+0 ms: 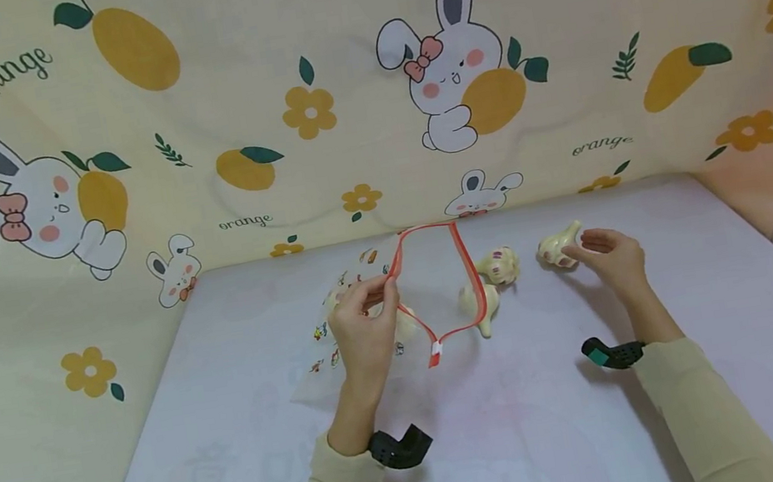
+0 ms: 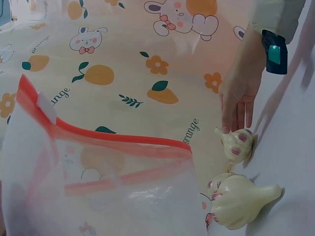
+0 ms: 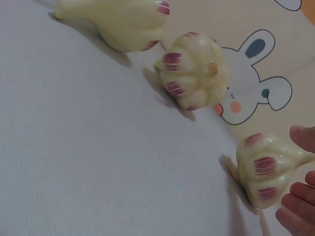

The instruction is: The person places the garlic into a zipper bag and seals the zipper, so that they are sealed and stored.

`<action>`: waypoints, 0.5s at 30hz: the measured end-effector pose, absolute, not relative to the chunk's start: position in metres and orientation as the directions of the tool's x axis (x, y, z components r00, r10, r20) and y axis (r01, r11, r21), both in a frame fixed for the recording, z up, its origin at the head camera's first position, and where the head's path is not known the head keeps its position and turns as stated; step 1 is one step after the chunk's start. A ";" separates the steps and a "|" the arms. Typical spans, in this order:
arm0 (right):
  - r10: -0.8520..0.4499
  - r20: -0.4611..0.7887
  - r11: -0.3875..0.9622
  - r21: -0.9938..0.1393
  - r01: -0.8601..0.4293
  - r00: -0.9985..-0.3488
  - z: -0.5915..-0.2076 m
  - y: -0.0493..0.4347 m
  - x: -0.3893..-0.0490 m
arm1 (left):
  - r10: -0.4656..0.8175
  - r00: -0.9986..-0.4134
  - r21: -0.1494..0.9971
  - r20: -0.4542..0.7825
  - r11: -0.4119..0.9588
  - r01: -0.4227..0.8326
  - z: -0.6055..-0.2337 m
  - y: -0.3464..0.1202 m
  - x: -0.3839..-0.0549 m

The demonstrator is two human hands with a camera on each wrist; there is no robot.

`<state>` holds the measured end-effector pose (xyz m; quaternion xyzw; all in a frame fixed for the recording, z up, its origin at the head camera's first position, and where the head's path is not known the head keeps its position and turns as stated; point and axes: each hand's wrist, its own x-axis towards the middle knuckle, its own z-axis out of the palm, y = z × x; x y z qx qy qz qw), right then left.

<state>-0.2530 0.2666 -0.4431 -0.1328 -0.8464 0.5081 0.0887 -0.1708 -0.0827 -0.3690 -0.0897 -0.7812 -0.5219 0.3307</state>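
My left hand (image 1: 365,333) pinches the red zip edge of a clear zip bag (image 1: 473,278), whose mouth gapes wide. A white slider (image 1: 437,347) sits at the near corner of that edge. Pale rounded shapes show through the printed bag on the left. At the right, my right hand (image 1: 616,262) is at a garlic bulb (image 1: 555,250) lying on the table. In the right wrist view, thumb and fingers (image 3: 298,209) are spread on either side of this bulb's stem (image 3: 302,157), not closed round it.
Two more garlic bulbs lie between the hands: one with purple streaks (image 1: 502,265), the other (image 1: 492,304) partly behind the bag's red edge. A white cloth covers the table (image 1: 524,438). A patterned curtain (image 1: 340,46) stands along the back and sides.
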 end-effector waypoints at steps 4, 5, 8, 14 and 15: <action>0.301 -0.019 0.449 -0.879 0.159 -0.953 -0.444 0.265 -0.256 | -0.203 -0.761 0.753 0.615 0.439 0.491 -0.369 -0.083 -0.171; 0.299 -0.025 0.451 -0.877 0.164 -0.954 -0.444 0.264 -0.257 | -0.203 -0.762 0.753 0.615 0.438 0.491 -0.369 -0.083 -0.171; 0.291 -0.038 0.445 -0.879 0.170 -0.956 -0.446 0.263 -0.259 | -0.204 -0.769 0.760 0.606 0.434 0.484 -0.368 -0.083 -0.171; 0.264 -0.072 0.456 -0.869 0.190 -0.962 -0.451 0.261 -0.263 | -0.201 -0.775 0.764 0.599 0.435 0.477 -0.368 -0.083 -0.170; 0.266 -0.082 0.456 -0.867 0.200 -0.961 -0.452 0.260 -0.264 | -0.200 -0.775 0.763 0.600 0.434 0.479 -0.368 -0.082 -0.170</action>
